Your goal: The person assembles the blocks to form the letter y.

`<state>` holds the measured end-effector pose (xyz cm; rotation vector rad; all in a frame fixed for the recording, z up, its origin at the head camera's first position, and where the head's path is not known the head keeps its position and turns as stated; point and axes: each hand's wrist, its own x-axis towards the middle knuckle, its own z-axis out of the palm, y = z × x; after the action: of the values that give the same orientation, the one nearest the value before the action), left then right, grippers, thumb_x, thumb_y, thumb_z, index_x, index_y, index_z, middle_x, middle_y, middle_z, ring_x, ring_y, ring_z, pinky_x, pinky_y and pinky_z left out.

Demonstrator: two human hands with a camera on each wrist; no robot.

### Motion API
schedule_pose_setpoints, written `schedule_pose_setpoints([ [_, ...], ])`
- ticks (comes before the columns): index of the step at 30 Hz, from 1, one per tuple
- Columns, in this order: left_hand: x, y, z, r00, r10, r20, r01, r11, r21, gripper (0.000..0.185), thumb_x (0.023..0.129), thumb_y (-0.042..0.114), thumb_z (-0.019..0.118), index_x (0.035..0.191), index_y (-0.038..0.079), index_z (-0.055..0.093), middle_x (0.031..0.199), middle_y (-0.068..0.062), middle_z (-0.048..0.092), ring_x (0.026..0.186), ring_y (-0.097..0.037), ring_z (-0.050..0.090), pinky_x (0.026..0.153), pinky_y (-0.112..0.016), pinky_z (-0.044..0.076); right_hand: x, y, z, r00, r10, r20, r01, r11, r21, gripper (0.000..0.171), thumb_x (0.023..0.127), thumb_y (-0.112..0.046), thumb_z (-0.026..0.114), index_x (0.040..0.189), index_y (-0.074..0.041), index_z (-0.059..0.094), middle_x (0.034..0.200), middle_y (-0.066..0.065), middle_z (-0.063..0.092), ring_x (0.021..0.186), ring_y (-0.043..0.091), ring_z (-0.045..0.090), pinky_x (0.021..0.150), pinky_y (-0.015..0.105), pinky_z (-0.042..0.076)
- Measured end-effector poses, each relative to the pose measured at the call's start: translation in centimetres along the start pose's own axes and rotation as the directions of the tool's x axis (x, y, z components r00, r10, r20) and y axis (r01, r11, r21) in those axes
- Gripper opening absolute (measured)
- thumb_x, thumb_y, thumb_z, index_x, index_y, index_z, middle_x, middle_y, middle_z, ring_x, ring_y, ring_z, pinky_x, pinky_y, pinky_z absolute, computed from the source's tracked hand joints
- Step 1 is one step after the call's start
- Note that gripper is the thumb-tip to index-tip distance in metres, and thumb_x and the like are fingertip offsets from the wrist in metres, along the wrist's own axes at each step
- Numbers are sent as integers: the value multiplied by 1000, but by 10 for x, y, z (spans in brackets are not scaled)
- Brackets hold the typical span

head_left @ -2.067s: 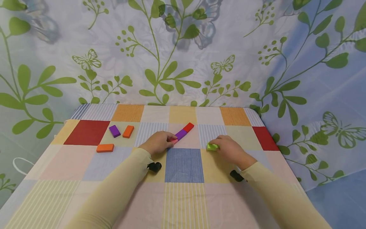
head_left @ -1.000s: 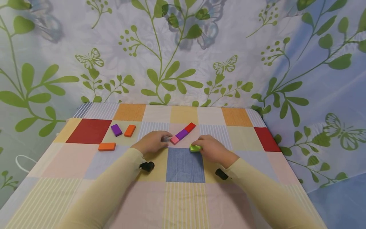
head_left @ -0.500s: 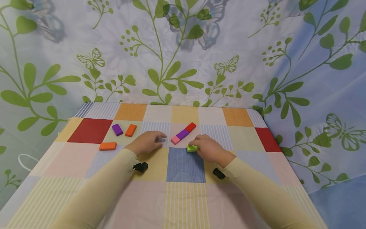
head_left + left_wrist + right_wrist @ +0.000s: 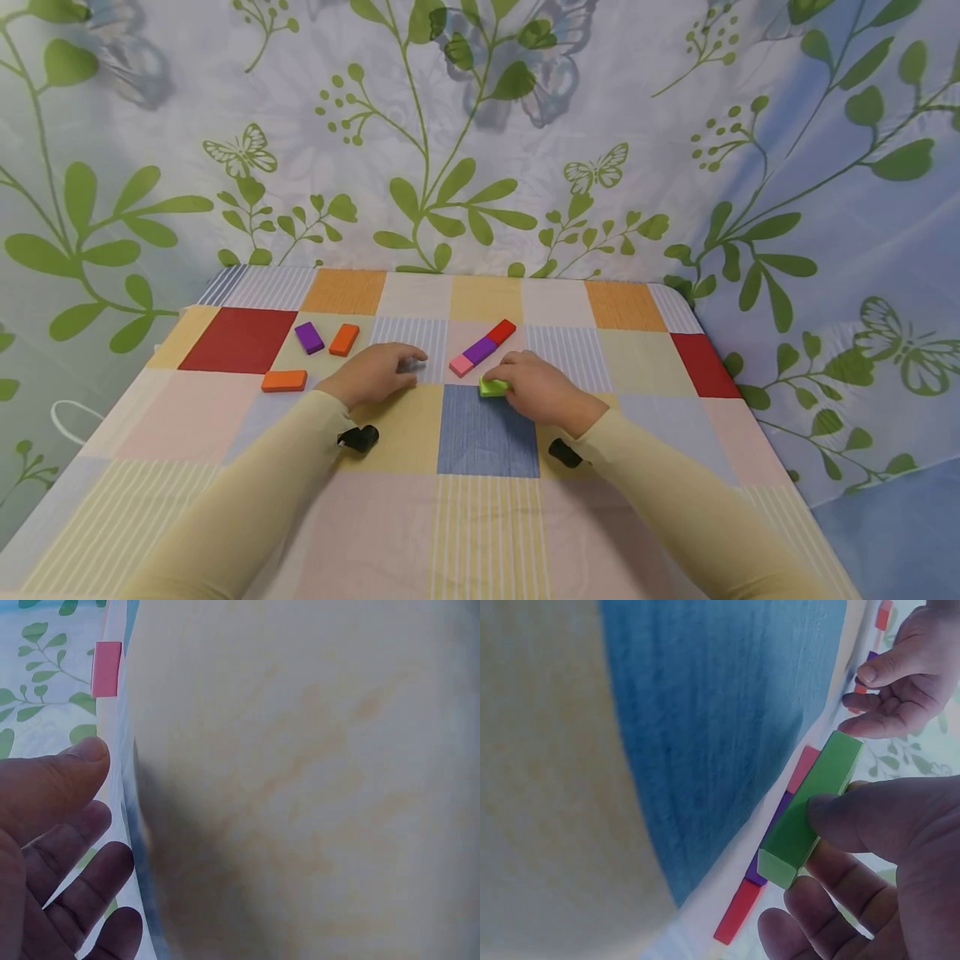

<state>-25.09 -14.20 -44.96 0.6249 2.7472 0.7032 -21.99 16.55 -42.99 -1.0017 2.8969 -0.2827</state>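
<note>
My right hand (image 4: 546,387) pinches a lime-green block (image 4: 492,387) between thumb and fingers, near the blue patch of the cloth; the right wrist view shows the green block (image 4: 810,810) whole. Just beyond it lies a slanted row of blocks, touching end to end: a pink block (image 4: 461,365), a purple block (image 4: 479,349) and a red block (image 4: 502,332). To the left of that row, my left hand (image 4: 373,373) holds nothing, its fingers relaxed and thumb apart. In the left wrist view, the pink block (image 4: 106,669) shows past the left hand (image 4: 60,840).
Left of my left hand lie a second purple block (image 4: 309,338), an orange block (image 4: 344,339) and another orange block (image 4: 284,381). A patchwork cloth (image 4: 487,533) covers the table. Behind it hangs a leaf-patterned curtain (image 4: 480,225). A white cable (image 4: 71,421) loops at the left edge.
My left hand has let go of the pink block and drawn back left. The right hand has carried the green block leftward, close to the pink end of the row.
</note>
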Motion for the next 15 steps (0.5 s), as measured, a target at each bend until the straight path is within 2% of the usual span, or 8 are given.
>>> schedule_pose_setpoints([
  [8, -4, -7, -3, 1000, -17, -4, 17, 1000, 3, 43, 100, 24, 72, 142, 18, 66, 136, -11, 70, 126, -31, 64, 116, -55, 47, 8, -6, 0, 1000, -9, 2, 9, 1000, 16, 36, 97, -1, 68, 128, -17, 76, 119, 7, 70, 112, 27, 62, 102, 40, 55],
  [15, -7, -6, -4, 1000, -14, -12, 14, 1000, -11, 44, 99, 25, 73, 141, 17, 67, 137, -11, 70, 127, -32, 64, 116, -55, 46, 14, -11, 2, 1000, -19, -5, 20, 1000, 23, 36, 97, -2, 68, 129, -17, 75, 121, 8, 71, 114, 28, 63, 105, 43, 54],
])
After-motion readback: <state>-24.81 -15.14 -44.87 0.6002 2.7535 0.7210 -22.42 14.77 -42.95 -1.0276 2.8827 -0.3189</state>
